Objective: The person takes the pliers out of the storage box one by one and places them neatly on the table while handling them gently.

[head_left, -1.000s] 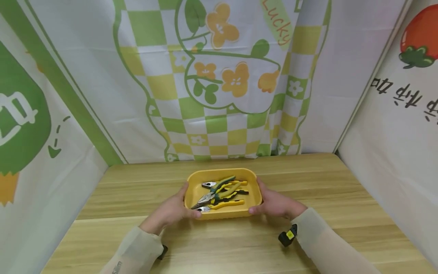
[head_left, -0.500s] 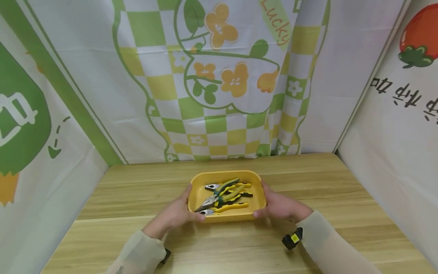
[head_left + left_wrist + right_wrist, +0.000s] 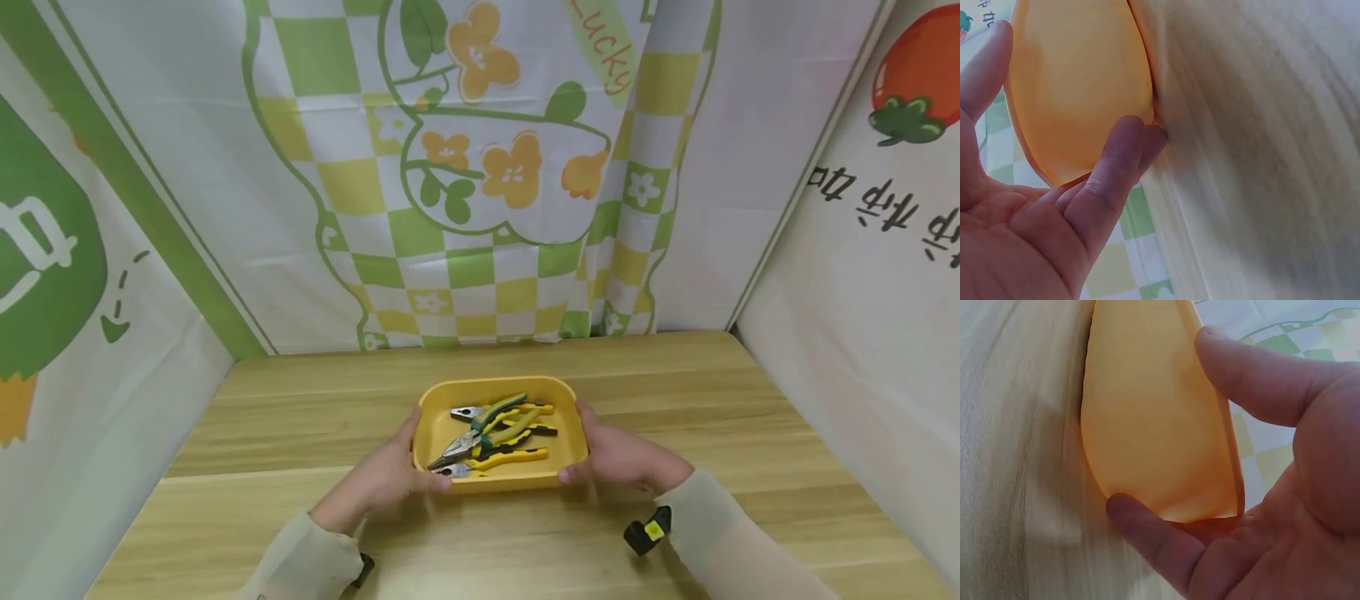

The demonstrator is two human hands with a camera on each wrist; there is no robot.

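Note:
A yellow plastic tray (image 3: 566,479) with rounded corners sits low at the wooden table, between my two hands. Inside it lie several pliers (image 3: 498,432), some with yellow-and-black handles and one with green-and-yellow handles, their metal noses to the left. My left hand (image 3: 390,467) grips the tray's left end, its thumb at the near rim. At the opposite end my right hand (image 3: 618,457) holds the tray the same way. Both wrist views show the tray's outer wall (image 3: 1079,81) close to the tabletop, with fingertips curled at its lower edge and the thumb up at the rim.
The wooden table (image 3: 300,433) extends around the tray on all sides. Behind it hangs a checked green-and-yellow curtain (image 3: 472,275). White printed fabric walls (image 3: 877,333) stand at the left and right.
Over the last second both hands and the tray have shifted slightly right and toward me. The pliers stay in the tray, and the grip of both hands is the same.

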